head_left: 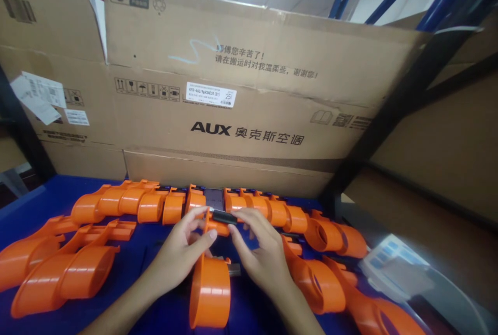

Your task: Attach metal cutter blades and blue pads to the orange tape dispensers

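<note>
My left hand [184, 252] is closed around the upper end of an orange plastic ring-shaped part [210, 293], thumb toward the middle. The part's wide ring hangs or rests below my fingers; I cannot tell which. Between the thumb and fingers of my right hand [262, 249] is a short black cylinder [224, 217], with a narrow silvery piece at its left end. The cylinder lies level against the top of the orange part. Beside the ring a small grey metal block [234, 269] shows, partly hidden.
Rows of similar orange parts [130, 200] line the blue surface [155, 278] ahead and on both sides. A dark flat rectangular object [215, 199] sits behind my hands. Large cardboard panels [241, 158] stand at the back. On the right are a dark post [373, 117] and a clear plastic container [400, 262].
</note>
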Motion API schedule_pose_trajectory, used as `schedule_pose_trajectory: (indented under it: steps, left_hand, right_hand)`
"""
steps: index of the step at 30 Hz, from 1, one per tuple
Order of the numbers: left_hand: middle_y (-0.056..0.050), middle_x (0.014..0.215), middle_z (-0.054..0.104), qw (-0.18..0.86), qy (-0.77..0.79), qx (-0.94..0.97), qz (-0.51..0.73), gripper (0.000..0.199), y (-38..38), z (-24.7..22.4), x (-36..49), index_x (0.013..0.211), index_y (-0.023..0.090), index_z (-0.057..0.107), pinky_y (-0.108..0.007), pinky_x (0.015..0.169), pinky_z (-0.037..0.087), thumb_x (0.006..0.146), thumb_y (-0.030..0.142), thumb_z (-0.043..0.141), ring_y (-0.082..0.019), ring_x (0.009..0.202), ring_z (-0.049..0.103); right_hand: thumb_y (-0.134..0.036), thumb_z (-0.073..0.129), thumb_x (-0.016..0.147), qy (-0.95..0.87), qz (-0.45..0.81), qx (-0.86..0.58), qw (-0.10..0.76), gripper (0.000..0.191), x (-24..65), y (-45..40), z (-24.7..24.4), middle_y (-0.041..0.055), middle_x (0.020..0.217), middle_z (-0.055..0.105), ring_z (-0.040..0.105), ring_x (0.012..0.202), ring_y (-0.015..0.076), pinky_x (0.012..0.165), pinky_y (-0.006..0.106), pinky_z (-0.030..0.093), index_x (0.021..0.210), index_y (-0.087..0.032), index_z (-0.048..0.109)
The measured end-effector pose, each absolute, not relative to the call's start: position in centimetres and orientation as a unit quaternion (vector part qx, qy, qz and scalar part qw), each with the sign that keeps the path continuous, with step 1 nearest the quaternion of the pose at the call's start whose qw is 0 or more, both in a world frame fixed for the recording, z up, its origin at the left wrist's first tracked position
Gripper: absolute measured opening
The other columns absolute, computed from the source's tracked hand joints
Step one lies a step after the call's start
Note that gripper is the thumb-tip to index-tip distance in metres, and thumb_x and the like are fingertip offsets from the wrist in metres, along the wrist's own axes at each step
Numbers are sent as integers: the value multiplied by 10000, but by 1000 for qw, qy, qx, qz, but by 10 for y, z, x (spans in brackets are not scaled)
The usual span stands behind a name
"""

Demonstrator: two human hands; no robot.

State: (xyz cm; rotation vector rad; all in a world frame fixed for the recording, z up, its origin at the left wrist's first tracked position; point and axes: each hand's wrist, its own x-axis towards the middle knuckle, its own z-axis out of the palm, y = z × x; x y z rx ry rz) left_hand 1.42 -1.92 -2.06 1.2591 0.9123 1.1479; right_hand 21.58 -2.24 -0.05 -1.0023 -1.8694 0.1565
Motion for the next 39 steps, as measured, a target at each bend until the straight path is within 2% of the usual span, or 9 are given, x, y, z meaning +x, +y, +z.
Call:
schedule_pose_trajectory:
  steps: [14, 22, 25, 27, 29, 31, 33, 37, 39]
  left_hand:
    - [-88, 1128, 691, 585, 384, 531, 479, 604, -21, -26, 14, 1374, 244, 527, -348, 718, 568, 834, 379, 763, -167, 686, 687]
    - [-59, 1028, 723, 648, 351, 483, 473, 613, -22, -26, 13, 1367, 226, 496, -273, 600, 524, 831, 334, 772, -124, 580, 652]
    - [-46, 999, 716, 649, 350, 479, 477, 580, -24, -23, 13, 1345, 222, 505, -254, 583, 502, 840, 337, 767, -111, 555, 651]
    - [-38, 998, 704, 642, 351, 483, 481, 557, -24, -21, 12, 1321, 219, 521, -249, 578, 495, 838, 342, 770, -106, 552, 652]
    - [-35, 1008, 700, 636, 357, 485, 483, 554, -25, -20, 12, 1316, 225, 521, -245, 581, 491, 837, 346, 770, -102, 552, 656]
    - [-39, 1028, 705, 632, 365, 487, 480, 555, -25, -20, 12, 1322, 233, 510, -245, 593, 487, 843, 351, 763, -98, 556, 658]
    - [-48, 1045, 713, 628, 369, 494, 474, 551, -24, -21, 11, 1323, 232, 505, -253, 606, 487, 849, 357, 756, -98, 557, 660]
    - [-70, 1114, 712, 623, 372, 506, 467, 542, -24, -21, 11, 1317, 235, 501, -272, 614, 494, 854, 371, 748, -105, 562, 668]
    - [-71, 1123, 707, 620, 373, 510, 465, 538, -24, -20, 11, 1316, 234, 497, -269, 609, 490, 859, 375, 743, -104, 564, 668]
  right_hand:
    - [-231, 642, 935, -767, 80, -400, 496, 205, 214, -25, 0, 89, 1097, 679, 686, 993, 234, 858, 357, 589, 1124, -253, 718]
    - [-306, 643, 948, -759, 166, -413, 476, 308, 221, -25, 11, 71, 1097, 697, 679, 891, 201, 766, 315, 570, 1249, -264, 693]
    - [-345, 562, 991, -722, 205, -455, 479, 237, 234, -22, 15, 50, 958, 727, 682, 824, 189, 740, 300, 560, 1124, -220, 712]
    - [-357, 566, 976, -723, 230, -487, 433, 230, 245, -21, 14, 14, 739, 689, 634, 640, 161, 563, 249, 498, 907, -201, 720]
    - [-335, 642, 909, -746, 239, -512, 352, 200, 257, -22, 10, -28, 559, 599, 526, 476, 133, 426, 223, 367, 765, -211, 703]
    - [-287, 719, 830, -772, 238, -518, 282, 116, 266, -25, 6, -44, 502, 577, 491, 425, 124, 398, 221, 318, 729, -231, 705]
    - [-238, 751, 786, -780, 242, -532, 223, 62, 270, -29, 3, -42, 508, 609, 525, 427, 127, 414, 221, 342, 740, -241, 709]
    - [-176, 706, 807, -727, 276, -623, 89, 110, 267, -31, 4, -28, 507, 636, 579, 429, 129, 432, 212, 356, 713, -214, 663]
    - [-164, 658, 841, -709, 285, -642, 64, 177, 263, -29, 6, -26, 476, 620, 563, 392, 122, 409, 204, 327, 675, -205, 610]
